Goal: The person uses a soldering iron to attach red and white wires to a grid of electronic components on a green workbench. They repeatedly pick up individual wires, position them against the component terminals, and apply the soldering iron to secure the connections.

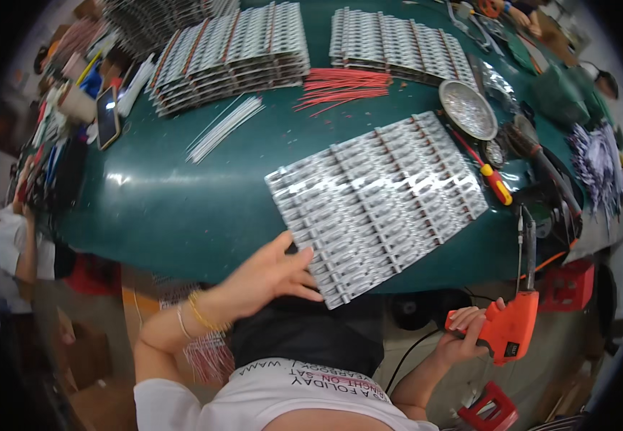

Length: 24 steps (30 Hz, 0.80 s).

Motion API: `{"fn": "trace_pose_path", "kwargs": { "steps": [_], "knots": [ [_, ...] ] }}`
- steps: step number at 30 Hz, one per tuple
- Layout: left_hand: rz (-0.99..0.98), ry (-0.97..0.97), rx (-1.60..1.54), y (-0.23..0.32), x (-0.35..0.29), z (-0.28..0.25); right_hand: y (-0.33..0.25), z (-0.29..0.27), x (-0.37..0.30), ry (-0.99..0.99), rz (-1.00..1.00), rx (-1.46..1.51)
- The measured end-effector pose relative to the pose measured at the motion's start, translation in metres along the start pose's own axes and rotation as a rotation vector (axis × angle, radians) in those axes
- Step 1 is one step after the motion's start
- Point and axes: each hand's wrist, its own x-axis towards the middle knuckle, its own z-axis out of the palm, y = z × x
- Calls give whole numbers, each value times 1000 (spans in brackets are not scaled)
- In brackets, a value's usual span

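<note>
A silver slatted panel (377,205), with rows of small metallic pieces crossed by dark strips, lies slanted on the green table. Its near corner juts past the front edge. At its left edge, my left hand (272,271) has its fingers spread and touching the rim. To the right, off the table's front, my right hand (466,332) wraps round the grip of an orange pistol-shaped soldering gun (518,327). The gun's dark barrel points up, a thin metal rod running beside it. The fingers on the grip are partly hidden.
Stacked silver panels (232,54) stand at the back, with another stack (401,47) right of them. Between lie red wires (343,87); white wires (225,131) are left. A metal bowl (468,109), screwdriver (496,183) and phone (107,118) are nearby. Other people sit around.
</note>
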Motion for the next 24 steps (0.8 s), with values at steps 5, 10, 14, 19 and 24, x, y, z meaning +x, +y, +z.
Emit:
{"fn": "trace_pose_path", "kwargs": {
  "steps": [5, 10, 14, 19, 24],
  "knots": [
    [141, 165, 613, 43, -11, -72, 4, 4, -4, -54, 16, -5],
    [1009, 776, 1666, 90, 40, -146, -2, 20, -4, -49, 125, 16],
    [740, 898, 1692, 121, 85, -155, -4, 19, -5, -59, 119, -7],
    [539, 693, 1379, 140, 98, -145, -14, 26, -8, -8, 144, -72],
    [624, 721, 1479, 136, 98, -151, -17, 44, -11, -65, 184, -120]
  ]
}}
